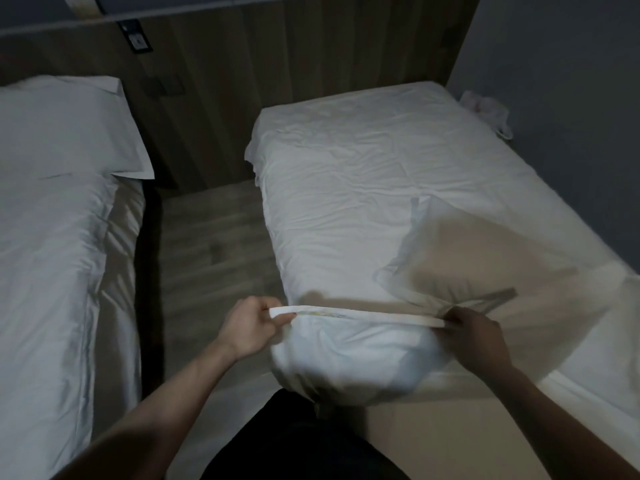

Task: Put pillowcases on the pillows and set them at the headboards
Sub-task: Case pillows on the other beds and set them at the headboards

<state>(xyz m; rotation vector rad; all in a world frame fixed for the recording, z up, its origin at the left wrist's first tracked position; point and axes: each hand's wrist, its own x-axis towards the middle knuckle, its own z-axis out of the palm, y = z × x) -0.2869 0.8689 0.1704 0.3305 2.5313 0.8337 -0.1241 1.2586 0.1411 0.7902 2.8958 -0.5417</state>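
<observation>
White cotton pillowcase (349, 355), bulging with a pillow, hangs at six o'clock off the near edge of the right-hand bed (381, 174). Left hand (251, 327) and right hand (472, 336) each pinch its open hem, fingers curled, stretching it taut. At ten o'clock, a white cased pillow (69, 126) lies against the wooden headboard (277, 57).

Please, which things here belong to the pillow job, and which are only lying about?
Job: pillow with its pillowcase edge, gripped by left hand and right hand; finished pillow; headboard.
Lying about: crumpled cloth beside the right bed; wall switch.
</observation>
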